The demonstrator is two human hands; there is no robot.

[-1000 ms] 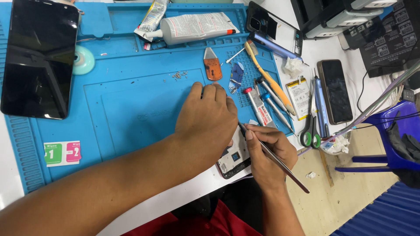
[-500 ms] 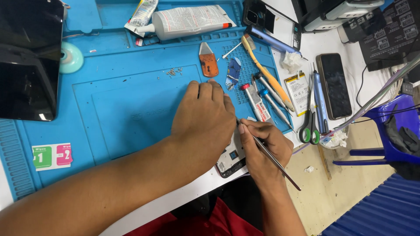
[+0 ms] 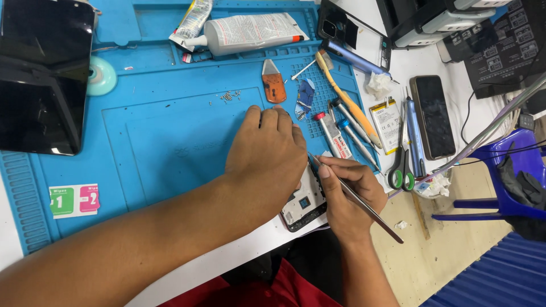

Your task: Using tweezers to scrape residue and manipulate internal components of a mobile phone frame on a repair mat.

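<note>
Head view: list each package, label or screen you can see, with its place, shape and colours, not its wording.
Glue tube: mat's top edge, white, red tip.
Sticker pair: mat's lower left, green and pink squares.
Dark screen: upper left, black rectangle.
Phone: right of the mat, black, face up.

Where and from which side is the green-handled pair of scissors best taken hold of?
Judging by its pose, take the scissors by the green finger loops, which lie at the near table edge, coming from the person's side. The blades point away between a blue pen-like tool and a battery.
</note>
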